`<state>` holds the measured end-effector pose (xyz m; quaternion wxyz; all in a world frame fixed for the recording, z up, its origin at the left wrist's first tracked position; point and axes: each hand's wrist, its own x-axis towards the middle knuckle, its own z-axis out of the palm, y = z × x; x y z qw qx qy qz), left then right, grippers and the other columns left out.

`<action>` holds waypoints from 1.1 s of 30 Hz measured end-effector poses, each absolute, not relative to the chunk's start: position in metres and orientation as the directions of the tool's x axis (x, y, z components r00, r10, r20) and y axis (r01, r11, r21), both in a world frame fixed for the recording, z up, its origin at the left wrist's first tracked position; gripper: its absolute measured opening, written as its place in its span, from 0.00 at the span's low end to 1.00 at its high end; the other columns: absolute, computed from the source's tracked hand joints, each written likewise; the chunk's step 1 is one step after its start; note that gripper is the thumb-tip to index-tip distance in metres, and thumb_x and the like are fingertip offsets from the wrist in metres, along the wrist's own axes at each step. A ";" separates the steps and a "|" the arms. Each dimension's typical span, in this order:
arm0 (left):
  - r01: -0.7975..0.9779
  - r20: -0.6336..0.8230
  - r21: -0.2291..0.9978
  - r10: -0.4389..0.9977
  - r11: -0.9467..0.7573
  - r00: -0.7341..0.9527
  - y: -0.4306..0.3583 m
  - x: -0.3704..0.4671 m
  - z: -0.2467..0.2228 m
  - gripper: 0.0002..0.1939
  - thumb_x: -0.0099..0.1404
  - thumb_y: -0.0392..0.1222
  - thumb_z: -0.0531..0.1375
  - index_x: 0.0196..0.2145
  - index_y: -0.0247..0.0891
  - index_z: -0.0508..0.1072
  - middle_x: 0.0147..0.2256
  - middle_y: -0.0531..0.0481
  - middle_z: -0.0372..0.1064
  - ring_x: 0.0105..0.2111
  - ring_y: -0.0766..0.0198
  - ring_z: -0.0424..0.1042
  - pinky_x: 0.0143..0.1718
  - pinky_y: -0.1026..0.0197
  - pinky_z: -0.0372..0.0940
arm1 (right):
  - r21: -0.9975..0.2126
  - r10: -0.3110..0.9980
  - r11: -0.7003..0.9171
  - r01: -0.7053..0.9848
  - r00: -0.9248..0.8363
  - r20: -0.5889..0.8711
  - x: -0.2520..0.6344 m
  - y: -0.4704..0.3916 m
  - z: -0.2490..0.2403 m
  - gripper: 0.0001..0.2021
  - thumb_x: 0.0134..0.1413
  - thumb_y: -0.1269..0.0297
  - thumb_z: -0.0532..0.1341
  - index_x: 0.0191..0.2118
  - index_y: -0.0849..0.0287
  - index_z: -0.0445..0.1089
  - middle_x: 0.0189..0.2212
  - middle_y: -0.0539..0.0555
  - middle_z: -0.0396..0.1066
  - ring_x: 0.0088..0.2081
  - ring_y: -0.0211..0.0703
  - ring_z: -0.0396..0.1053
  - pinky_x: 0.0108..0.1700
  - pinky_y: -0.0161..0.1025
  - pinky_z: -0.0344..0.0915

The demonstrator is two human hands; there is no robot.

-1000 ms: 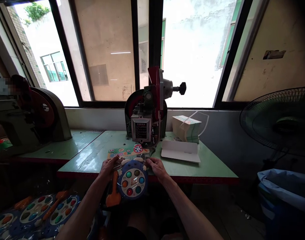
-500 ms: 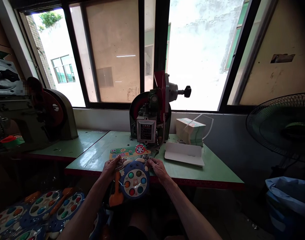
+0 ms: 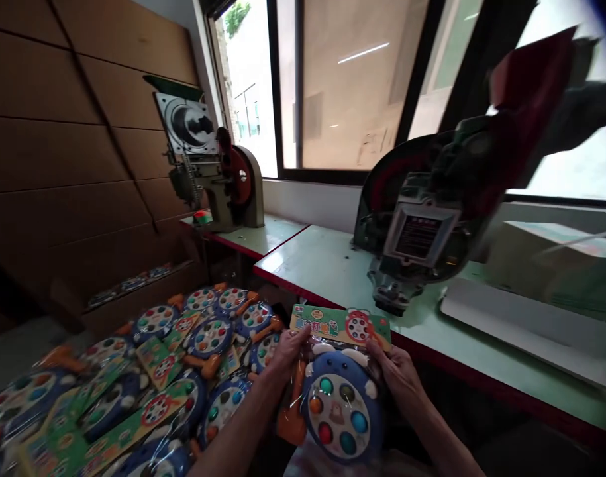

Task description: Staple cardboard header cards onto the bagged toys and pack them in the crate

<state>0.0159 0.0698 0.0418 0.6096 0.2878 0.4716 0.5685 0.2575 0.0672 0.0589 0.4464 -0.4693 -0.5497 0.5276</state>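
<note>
Between my hands hangs a bagged toy (image 3: 338,411), a round blue animal face with coloured buttons, under a green printed header card (image 3: 327,320). An orange toy hammer (image 3: 291,424) lies beside it in the clear bag. My left hand (image 3: 289,351) is closed on the card's left side, thumb on its front. At the card's right end my right hand (image 3: 395,368) pinches it, the fingers behind hidden. Just beyond the card stands a stapling machine (image 3: 416,228) with a label plate, its lower head close above the table.
Many similar bagged toys (image 3: 210,336) are heaped at the left, by an open carton (image 3: 183,278). Stacked cardboard boxes (image 3: 39,152) line the left wall. A second machine (image 3: 218,172) stands farther back. A folded white card tray (image 3: 526,331) lies on the green table (image 3: 327,258).
My view has swung left, bringing the heap of toys into sight. The bagged toy is now away from the machine's head, still in both hands, with its header card in full view.
</note>
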 end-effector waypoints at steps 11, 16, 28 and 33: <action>-0.112 0.061 0.988 0.943 -0.103 -0.326 -0.045 -0.011 0.055 0.15 0.64 0.55 0.67 0.32 0.41 0.82 0.28 0.44 0.77 0.27 0.59 0.76 0.34 0.60 0.70 | -0.969 0.961 0.195 0.149 0.170 0.219 0.202 0.055 0.085 0.26 0.50 0.38 0.68 0.27 0.60 0.79 0.21 0.55 0.76 0.27 0.49 0.73 0.28 0.38 0.68; -0.660 -0.180 0.749 0.977 0.060 -0.116 -0.052 0.026 0.043 0.23 0.62 0.58 0.68 0.47 0.38 0.81 0.43 0.34 0.80 0.43 0.49 0.81 0.48 0.53 0.72 | -0.987 0.982 0.160 -0.001 0.103 0.159 0.143 0.030 0.074 0.25 0.56 0.41 0.65 0.42 0.60 0.82 0.38 0.60 0.82 0.42 0.59 0.79 0.43 0.47 0.74; -0.577 -0.185 0.751 0.737 -0.320 -0.650 0.008 -0.095 0.053 0.15 0.55 0.40 0.74 0.37 0.38 0.75 0.36 0.46 0.81 0.36 0.56 0.81 0.39 0.59 0.74 | -0.988 0.866 0.151 0.027 -0.485 0.119 0.055 0.000 0.028 0.23 0.61 0.44 0.63 0.49 0.57 0.80 0.49 0.59 0.79 0.50 0.61 0.75 0.52 0.47 0.70; -0.386 -0.146 0.858 0.561 -0.338 -0.815 0.009 -0.204 0.067 0.17 0.56 0.32 0.71 0.42 0.39 0.72 0.36 0.50 0.80 0.34 0.60 0.80 0.41 0.59 0.74 | -0.808 0.807 0.521 0.275 -0.466 0.362 0.077 0.075 0.042 0.16 0.63 0.54 0.61 0.50 0.54 0.78 0.52 0.59 0.77 0.55 0.57 0.71 0.58 0.50 0.66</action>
